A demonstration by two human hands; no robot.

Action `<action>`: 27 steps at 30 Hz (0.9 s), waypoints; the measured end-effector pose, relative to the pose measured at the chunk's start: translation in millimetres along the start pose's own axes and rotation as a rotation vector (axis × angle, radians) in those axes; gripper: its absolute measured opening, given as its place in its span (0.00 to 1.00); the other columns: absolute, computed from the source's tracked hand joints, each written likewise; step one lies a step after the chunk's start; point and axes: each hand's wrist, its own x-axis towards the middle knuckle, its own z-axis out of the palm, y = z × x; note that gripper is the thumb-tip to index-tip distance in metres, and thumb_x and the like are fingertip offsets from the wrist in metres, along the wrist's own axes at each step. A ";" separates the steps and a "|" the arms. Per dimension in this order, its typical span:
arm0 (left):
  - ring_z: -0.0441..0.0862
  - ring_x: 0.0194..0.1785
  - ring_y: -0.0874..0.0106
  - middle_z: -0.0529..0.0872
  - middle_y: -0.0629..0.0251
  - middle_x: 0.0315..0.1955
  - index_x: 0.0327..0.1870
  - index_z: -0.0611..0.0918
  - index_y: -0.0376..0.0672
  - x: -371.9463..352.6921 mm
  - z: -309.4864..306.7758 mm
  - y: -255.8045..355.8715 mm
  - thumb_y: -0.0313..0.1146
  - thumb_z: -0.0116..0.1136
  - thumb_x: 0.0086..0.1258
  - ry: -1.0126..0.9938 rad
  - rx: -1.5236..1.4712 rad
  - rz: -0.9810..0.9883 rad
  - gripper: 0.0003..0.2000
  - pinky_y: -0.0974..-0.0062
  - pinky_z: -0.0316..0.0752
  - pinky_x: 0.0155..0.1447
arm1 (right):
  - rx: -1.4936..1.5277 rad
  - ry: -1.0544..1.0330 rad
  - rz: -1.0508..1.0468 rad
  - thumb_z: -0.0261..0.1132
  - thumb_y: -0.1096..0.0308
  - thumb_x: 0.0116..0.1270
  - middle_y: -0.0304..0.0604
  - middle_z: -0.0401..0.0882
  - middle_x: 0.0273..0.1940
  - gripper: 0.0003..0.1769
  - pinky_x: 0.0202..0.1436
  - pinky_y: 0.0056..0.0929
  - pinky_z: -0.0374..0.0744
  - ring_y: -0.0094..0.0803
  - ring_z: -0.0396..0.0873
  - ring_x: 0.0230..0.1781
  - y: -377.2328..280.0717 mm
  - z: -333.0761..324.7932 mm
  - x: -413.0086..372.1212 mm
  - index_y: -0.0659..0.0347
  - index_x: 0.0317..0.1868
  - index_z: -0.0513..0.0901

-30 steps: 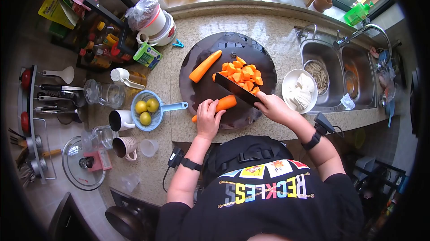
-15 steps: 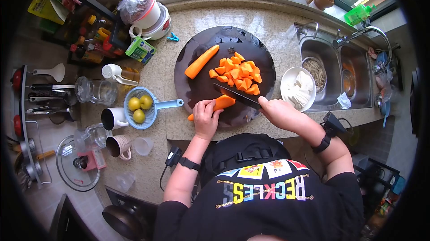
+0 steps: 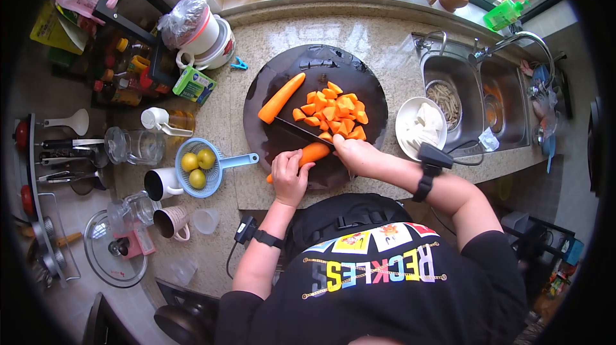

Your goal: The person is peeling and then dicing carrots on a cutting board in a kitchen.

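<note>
My left hand [image 3: 289, 177] grips a carrot [image 3: 314, 153] at the near side of a round dark cutting board [image 3: 269, 143]. In my right hand [image 3: 357, 155] is a dark-bladed kitchen knife [image 3: 300, 130], its handle hidden in my fist. The blade slants to the upper left across the board, just beyond the held carrot. Past the blade lies a heap of orange carrot chunks [image 3: 330, 112]. A second, larger carrot piece [image 3: 282, 98] rests at the board's left, close to the knife tip.
A white bowl of pale cut pieces [image 3: 410, 150] stands right of the board, beside the double sink [image 3: 478, 128]. To the left, a blue strainer [image 3: 220, 164] holds yellow-green fruit, its handle pointing at the board. Mugs [image 3: 171, 222] and a glass jar [image 3: 144, 146] stand further left.
My right hand and the knife have moved left, bringing the blade tip near the larger carrot piece. My left hand still grips its carrot. The whole view has shifted slightly.
</note>
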 end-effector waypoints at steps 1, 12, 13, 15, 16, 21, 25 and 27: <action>0.79 0.42 0.57 0.81 0.59 0.37 0.44 0.82 0.38 -2.7 -1.3 1.4 0.31 0.74 0.51 -0.004 0.011 0.001 0.19 0.63 0.74 0.48 | 0.005 0.018 -0.006 0.55 0.73 0.67 0.60 0.83 0.31 0.08 0.36 0.50 0.81 0.57 0.84 0.36 -1.6 7.2 2.5 0.68 0.42 0.66; 0.78 0.53 0.56 0.81 0.59 0.48 0.49 0.78 0.41 -5.1 3.4 -4.5 0.29 0.71 0.53 -0.002 0.083 0.149 0.21 0.59 0.71 0.57 | -0.005 0.130 -0.084 0.58 0.65 0.72 0.59 0.80 0.26 0.13 0.33 0.52 0.78 0.58 0.81 0.31 17.5 0.4 -28.4 0.65 0.41 0.64; 0.77 0.54 0.57 0.81 0.59 0.49 0.49 0.78 0.42 -6.3 3.2 -4.6 0.29 0.71 0.53 -0.005 0.107 0.193 0.21 0.59 0.70 0.57 | 0.001 0.143 -0.077 0.58 0.66 0.72 0.59 0.79 0.26 0.13 0.33 0.53 0.77 0.59 0.81 0.31 17.5 0.6 -34.9 0.65 0.41 0.64; 0.76 0.54 0.57 0.80 0.59 0.48 0.49 0.78 0.42 -13.2 -2.6 0.4 0.30 0.71 0.54 -0.012 0.077 0.193 0.21 0.59 0.70 0.57 | 0.022 0.139 -0.076 0.58 0.66 0.72 0.59 0.79 0.26 0.13 0.32 0.53 0.76 0.60 0.80 0.31 18.4 0.8 -46.1 0.65 0.41 0.64; 0.76 0.53 0.57 0.80 0.59 0.48 0.49 0.78 0.42 -14.7 -7.6 4.8 0.31 0.72 0.54 -0.041 0.052 0.186 0.21 0.59 0.70 0.56 | 0.043 0.140 -0.076 0.57 0.66 0.72 0.60 0.78 0.26 0.12 0.32 0.54 0.76 0.61 0.80 0.31 18.2 0.2 -50.9 0.65 0.41 0.63; 0.76 0.51 0.57 0.79 0.59 0.45 0.49 0.79 0.41 -14.4 -13.4 8.3 0.33 0.73 0.53 -0.068 0.048 0.101 0.22 0.60 0.70 0.55 | 0.049 0.094 -0.044 0.57 0.66 0.72 0.60 0.78 0.26 0.12 0.32 0.55 0.75 0.61 0.79 0.31 5.2 -12.8 -74.8 0.64 0.41 0.63; 0.77 0.47 0.58 0.79 0.60 0.42 0.47 0.80 0.40 -16.2 -10.6 6.6 0.33 0.73 0.52 -0.083 0.021 0.095 0.21 0.61 0.71 0.52 | -0.024 0.061 -0.043 0.57 0.66 0.72 0.59 0.78 0.26 0.12 0.33 0.54 0.76 0.60 0.80 0.31 3.5 -22.5 -85.8 0.64 0.41 0.64; 0.77 0.46 0.58 0.79 0.60 0.41 0.47 0.80 0.40 -16.2 -8.4 7.3 0.32 0.73 0.52 -0.078 0.024 0.096 0.20 0.62 0.72 0.50 | -0.039 0.045 -0.042 0.57 0.66 0.72 0.59 0.78 0.26 0.12 0.33 0.54 0.76 0.60 0.80 0.31 5.1 -28.8 -87.9 0.65 0.41 0.64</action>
